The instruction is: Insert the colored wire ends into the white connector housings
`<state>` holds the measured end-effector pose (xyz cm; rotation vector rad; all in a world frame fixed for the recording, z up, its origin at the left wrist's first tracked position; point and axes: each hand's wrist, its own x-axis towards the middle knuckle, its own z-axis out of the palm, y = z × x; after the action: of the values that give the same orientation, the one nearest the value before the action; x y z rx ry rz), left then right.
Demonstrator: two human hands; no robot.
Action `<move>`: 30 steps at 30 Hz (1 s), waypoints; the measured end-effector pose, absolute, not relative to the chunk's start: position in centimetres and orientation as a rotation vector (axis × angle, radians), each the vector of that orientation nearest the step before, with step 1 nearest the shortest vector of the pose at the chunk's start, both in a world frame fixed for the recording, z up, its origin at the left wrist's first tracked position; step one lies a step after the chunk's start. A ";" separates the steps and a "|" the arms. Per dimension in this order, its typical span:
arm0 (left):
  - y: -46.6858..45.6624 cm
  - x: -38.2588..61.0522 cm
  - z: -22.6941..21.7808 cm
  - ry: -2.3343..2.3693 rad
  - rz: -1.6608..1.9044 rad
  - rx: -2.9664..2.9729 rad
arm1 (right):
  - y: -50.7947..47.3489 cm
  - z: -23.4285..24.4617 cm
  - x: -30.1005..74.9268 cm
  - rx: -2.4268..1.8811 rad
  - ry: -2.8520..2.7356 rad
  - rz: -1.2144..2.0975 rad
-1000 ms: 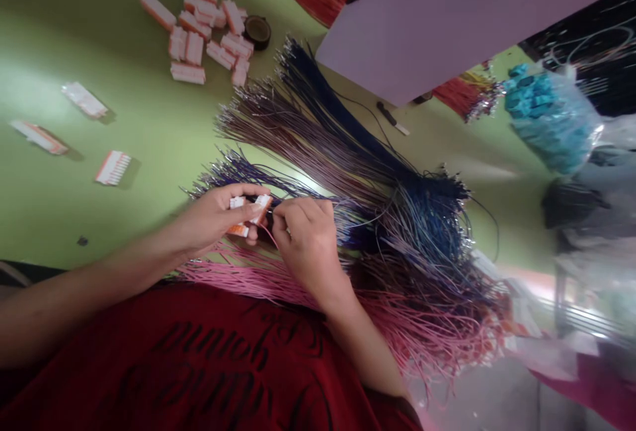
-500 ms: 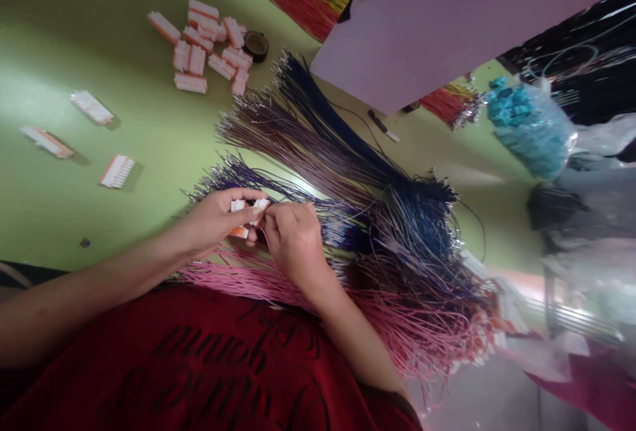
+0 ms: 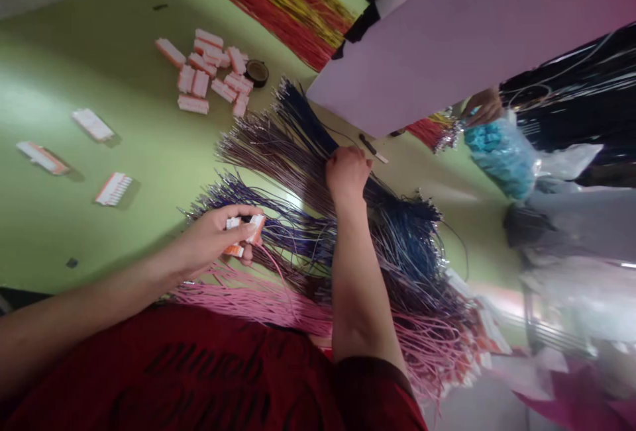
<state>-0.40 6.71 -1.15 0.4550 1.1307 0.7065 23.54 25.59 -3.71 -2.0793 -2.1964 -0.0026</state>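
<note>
My left hand (image 3: 218, 236) is closed around several white-and-orange connector housings (image 3: 256, 227). A pink wire (image 3: 273, 262) runs out of one of them toward the lower right. Farther up, my right hand (image 3: 350, 169) rests at the dark blue wire bundle (image 3: 311, 120), its fingers curled down; whether they pinch a wire is hidden. Beside it lies the brown wire bundle (image 3: 278, 156). Purple wires (image 3: 238, 192) spread out just behind my left hand, and pink wires (image 3: 238, 298) lie nearest my body.
A pile of connector housings (image 3: 199, 80) sits at the back beside a tape roll (image 3: 257, 73). Three loose housings, one a white comb-like piece (image 3: 114, 189), lie at left. A small knife (image 3: 372, 147) is past my right hand. Another person's hand (image 3: 484, 108) touches a bag of blue pieces (image 3: 501, 153).
My right hand has left the housings and moved up and right to the dark blue wires. My left hand keeps its hold. Another person's hand has appeared at the blue bag.
</note>
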 end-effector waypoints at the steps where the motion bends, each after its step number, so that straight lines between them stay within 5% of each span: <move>1: 6.7 -0.4 -1.2 1.124 0.703 0.458 | 25.7 -4.0 23.9 -2.064 -2.189 -0.018; 10: 6.7 -0.6 -1.5 1.117 0.699 0.468 | 24.2 -0.1 27.2 -1.696 -1.754 0.069; 15: 6.5 -0.5 -1.8 1.119 0.760 0.463 | 14.8 3.3 21.4 -1.413 -2.058 0.510; 19: 6.4 -0.3 -1.7 1.121 0.784 0.434 | 8.4 1.6 19.7 -1.403 -2.065 0.725; 30: 6.5 -0.3 -1.5 1.145 0.772 0.456 | 6.4 -0.2 20.2 -1.382 -2.227 0.300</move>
<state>-0.30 6.51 -1.53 0.4557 1.1447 0.7719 20.16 6.37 -0.20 -1.3818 -2.2273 0.2997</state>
